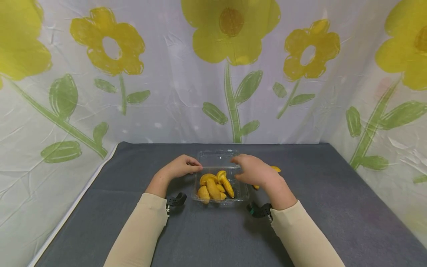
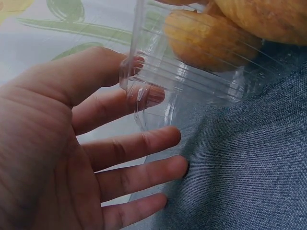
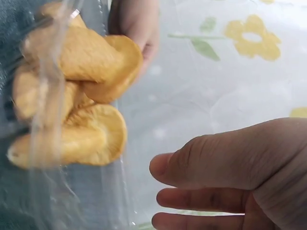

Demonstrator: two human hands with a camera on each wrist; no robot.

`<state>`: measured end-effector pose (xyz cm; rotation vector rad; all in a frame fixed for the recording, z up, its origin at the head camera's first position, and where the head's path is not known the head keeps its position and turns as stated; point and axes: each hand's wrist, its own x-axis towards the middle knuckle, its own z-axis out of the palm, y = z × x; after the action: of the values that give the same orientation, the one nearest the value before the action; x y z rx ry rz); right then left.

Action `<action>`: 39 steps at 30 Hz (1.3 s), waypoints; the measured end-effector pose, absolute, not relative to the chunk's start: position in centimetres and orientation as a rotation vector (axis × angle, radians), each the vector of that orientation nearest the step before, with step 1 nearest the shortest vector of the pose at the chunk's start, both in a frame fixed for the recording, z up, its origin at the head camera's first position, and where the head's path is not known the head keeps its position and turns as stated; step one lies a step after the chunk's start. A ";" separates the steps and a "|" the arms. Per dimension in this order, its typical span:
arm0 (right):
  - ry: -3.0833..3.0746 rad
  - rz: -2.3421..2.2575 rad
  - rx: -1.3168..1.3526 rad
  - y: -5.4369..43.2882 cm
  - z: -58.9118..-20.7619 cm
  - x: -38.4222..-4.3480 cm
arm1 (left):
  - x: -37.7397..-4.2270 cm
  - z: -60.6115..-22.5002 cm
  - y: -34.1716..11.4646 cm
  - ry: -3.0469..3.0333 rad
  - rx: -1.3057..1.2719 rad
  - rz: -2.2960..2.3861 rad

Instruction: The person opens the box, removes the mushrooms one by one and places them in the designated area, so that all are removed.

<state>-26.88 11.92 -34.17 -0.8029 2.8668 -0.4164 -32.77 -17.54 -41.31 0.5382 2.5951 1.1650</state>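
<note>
"Several yellow mushrooms (image 1: pixel 213 188) lie in a clear plastic box (image 1: pixel 242 191) on the dark worktop (image 1: pixel 213 237); its lid (image 1: pixel 218 158) is folded back at the far side. In the head view, where are the hands?"

"The left hand (image 1: pixel 181 167) is at the left rim, the right hand (image 1: pixel 257 170) at the right side. Behind the right one, partly hidden, a yellow piece (image 1: pixel 275 168) shows outside the box. I judge that the box is being filled."

"And the left wrist view?"

"Thumb (image 2: pixel 81 74) and forefinger pinch the edge of the box. The other three fingers (image 2: pixel 144 177) are spread and hold nothing."

"In the right wrist view, does the right hand grip too?"

"No, its fingers (image 3: pixel 206 199) and thumb are relaxed, well parted, beside the box and without any object. The next move, in my opinion, calls for reaching to the outside piece while the left hand steadies the box."

"Can you read some brand or label?"

"None in all three views; the backdrop (image 1: pixel 173 92) has only painted flowers (image 1: pixel 230 22)."
</note>
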 end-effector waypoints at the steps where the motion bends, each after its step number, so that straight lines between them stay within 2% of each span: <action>1: 2.861 -0.416 -0.807 11.7 -34.3 -26.9 | -32.8 -41.3 -17.5 2.595 0.539 1.168; 14: 2.814 -0.446 -0.928 9.7 -36.1 -27.2 | -33.0 -41.5 -17.6 2.592 0.538 1.172; 24: 2.882 -0.275 -1.045 8.9 -37.9 -27.5 | -32.8 -41.4 -17.6 2.595 0.547 1.164; 39: 2.898 -0.347 -0.908 8.4 -38.1 -27.5 | -32.9 -41.6 -17.5 2.606 0.559 1.157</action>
<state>-27.45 8.38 -38.05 -0.9085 2.8980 -0.3466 -32.93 -17.50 -41.58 0.5585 2.6062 1.1571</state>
